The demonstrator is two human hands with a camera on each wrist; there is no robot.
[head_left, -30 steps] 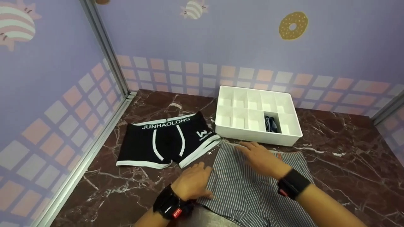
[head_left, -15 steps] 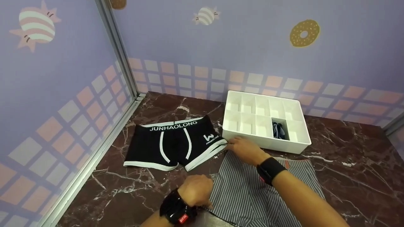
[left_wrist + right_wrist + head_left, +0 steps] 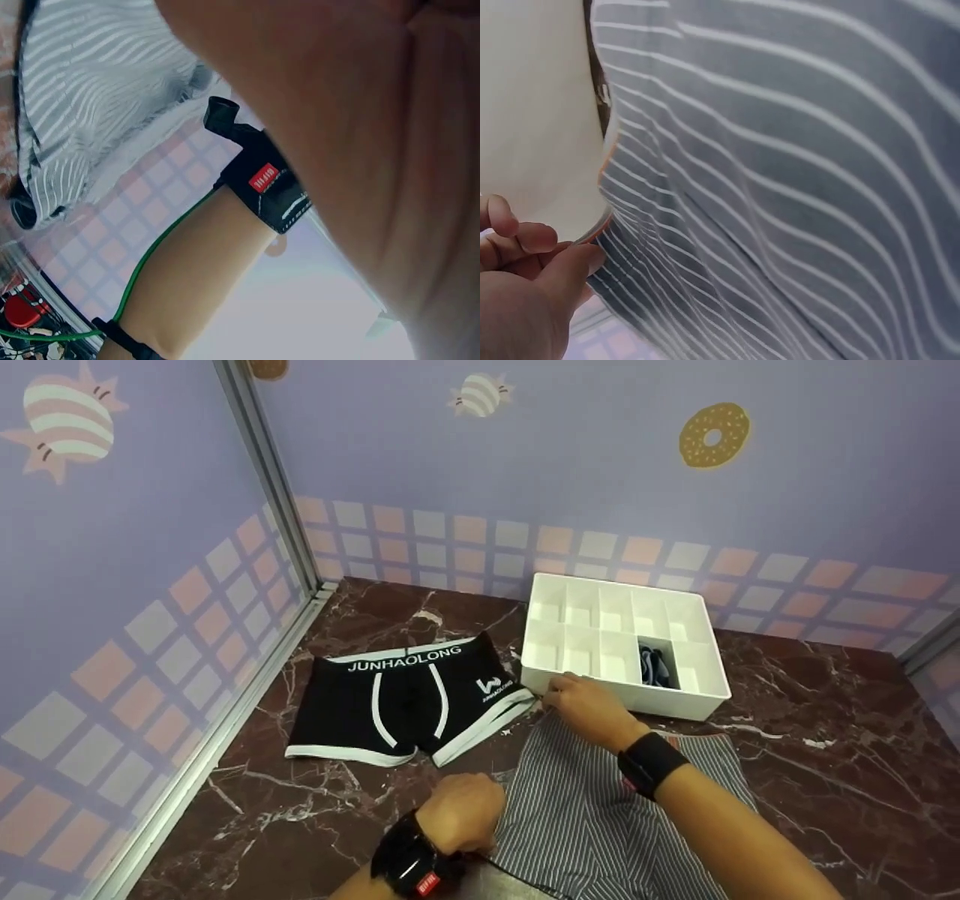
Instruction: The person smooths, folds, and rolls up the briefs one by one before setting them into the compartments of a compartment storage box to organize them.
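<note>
The striped shorts (image 3: 574, 799) lie on the tabletop with the waistband (image 3: 602, 229) toward the box and the legs toward the person. The right hand (image 3: 589, 709) pinches the waistband's left end between thumb and finger. The left hand (image 3: 461, 810) is curled at the shorts' lower left side, near a leg hem; its fingertips are hidden, so whether it grips cloth cannot be told. The step in hand looks like controlling that left side at two points. To do it well, the right pinch should catch both layers at the very corner, and light, even tension between the hands should draw the side straight without stretching the band. The cloth looks thin and soft, with creases around the crotch worth smoothing first. Space at the pinched corner is tight: the white box (image 3: 675, 703) stands just behind it, and the right leg of the black briefs (image 3: 405, 701) lies just to the left, so a low sideways pull could drag them. Dark blue cloth (image 3: 652, 667) sits in the box's front row, fourth compartment from the left.
</note>
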